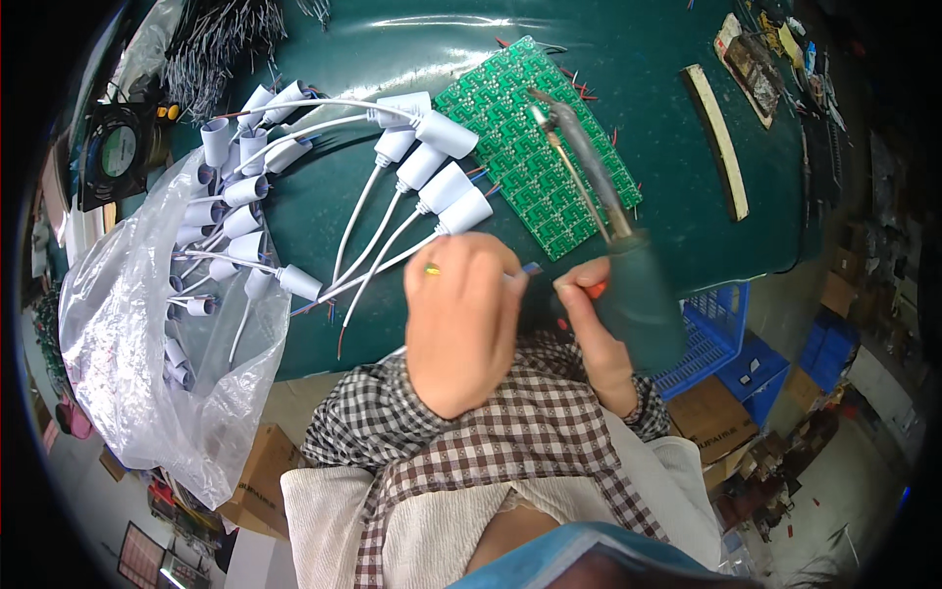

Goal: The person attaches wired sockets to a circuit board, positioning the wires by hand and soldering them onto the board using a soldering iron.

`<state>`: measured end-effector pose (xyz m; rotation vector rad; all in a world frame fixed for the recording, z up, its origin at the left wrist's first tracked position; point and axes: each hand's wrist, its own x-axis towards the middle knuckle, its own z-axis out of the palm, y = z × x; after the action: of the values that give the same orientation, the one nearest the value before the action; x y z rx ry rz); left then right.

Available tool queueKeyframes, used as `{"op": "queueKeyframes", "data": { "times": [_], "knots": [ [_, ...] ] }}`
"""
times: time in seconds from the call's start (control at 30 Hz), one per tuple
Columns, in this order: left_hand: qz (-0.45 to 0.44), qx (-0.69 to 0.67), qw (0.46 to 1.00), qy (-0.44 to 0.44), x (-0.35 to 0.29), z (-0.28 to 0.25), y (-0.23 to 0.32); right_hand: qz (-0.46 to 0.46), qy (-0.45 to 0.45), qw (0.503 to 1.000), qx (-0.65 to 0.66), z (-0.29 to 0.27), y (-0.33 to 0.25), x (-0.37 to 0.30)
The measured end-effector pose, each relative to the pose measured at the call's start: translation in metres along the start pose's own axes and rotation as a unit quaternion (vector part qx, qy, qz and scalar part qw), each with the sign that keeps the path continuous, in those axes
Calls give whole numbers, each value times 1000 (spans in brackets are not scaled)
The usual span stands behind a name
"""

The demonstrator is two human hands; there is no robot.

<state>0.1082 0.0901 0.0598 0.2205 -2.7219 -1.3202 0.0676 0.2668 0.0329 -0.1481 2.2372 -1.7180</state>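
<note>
My left hand is closed at the table's near edge, just below the white lamp sockets with their white cables. It grips what looks like a white cable; a bluish wire end pokes out by the fingertips, and the rest is hidden. My right hand is wrapped round the dark green handle of a soldering gun, which is blurred. Its metal shaft and thin tube reach up over a green circuit board panel. Red and blue wires stick out along the panel's edges.
A clear plastic bag of more white sockets hangs at the left table edge. A small black fan and a bundle of dark wires stand behind it. A pale strip lies right; a blue crate is below the table.
</note>
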Motion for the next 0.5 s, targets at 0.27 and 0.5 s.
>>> {"op": "queueKeyframes", "data": {
  "times": [0.27, 0.5],
  "knots": [
    [13, 160, 982, 97, 21, 10, -27, -29, 56, 994, 91, -35, -3, -7],
    [28, 168, 980, 102, 35, 24, -27, -51, 20, 993, 101, -48, 1, -17]
  ]
}}
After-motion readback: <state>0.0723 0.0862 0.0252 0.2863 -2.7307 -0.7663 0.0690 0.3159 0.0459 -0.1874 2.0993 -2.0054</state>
